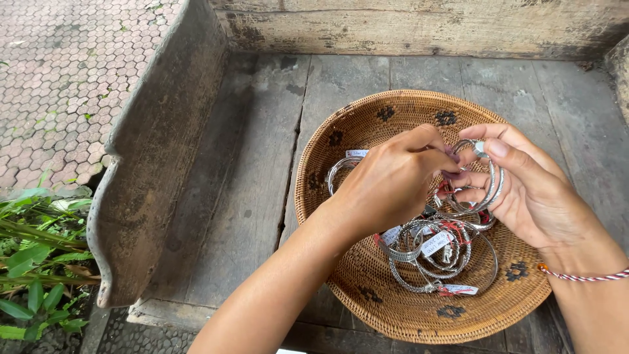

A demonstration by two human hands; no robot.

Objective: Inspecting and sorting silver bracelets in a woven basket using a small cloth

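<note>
Both hands work over the basket (341, 131) — right hand (531, 190) grips a few silver bangles (488, 187) just above it, fingers hooked through to keep them steady, while the left hand (393, 180) pinches at them. More bangles and tags (432, 244) lie inside the basket.

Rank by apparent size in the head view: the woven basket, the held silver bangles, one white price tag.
1. Woven basket, by far the largest.
2. Silver bangles, held by both hands.
3. White price tag, the smallest.
</note>
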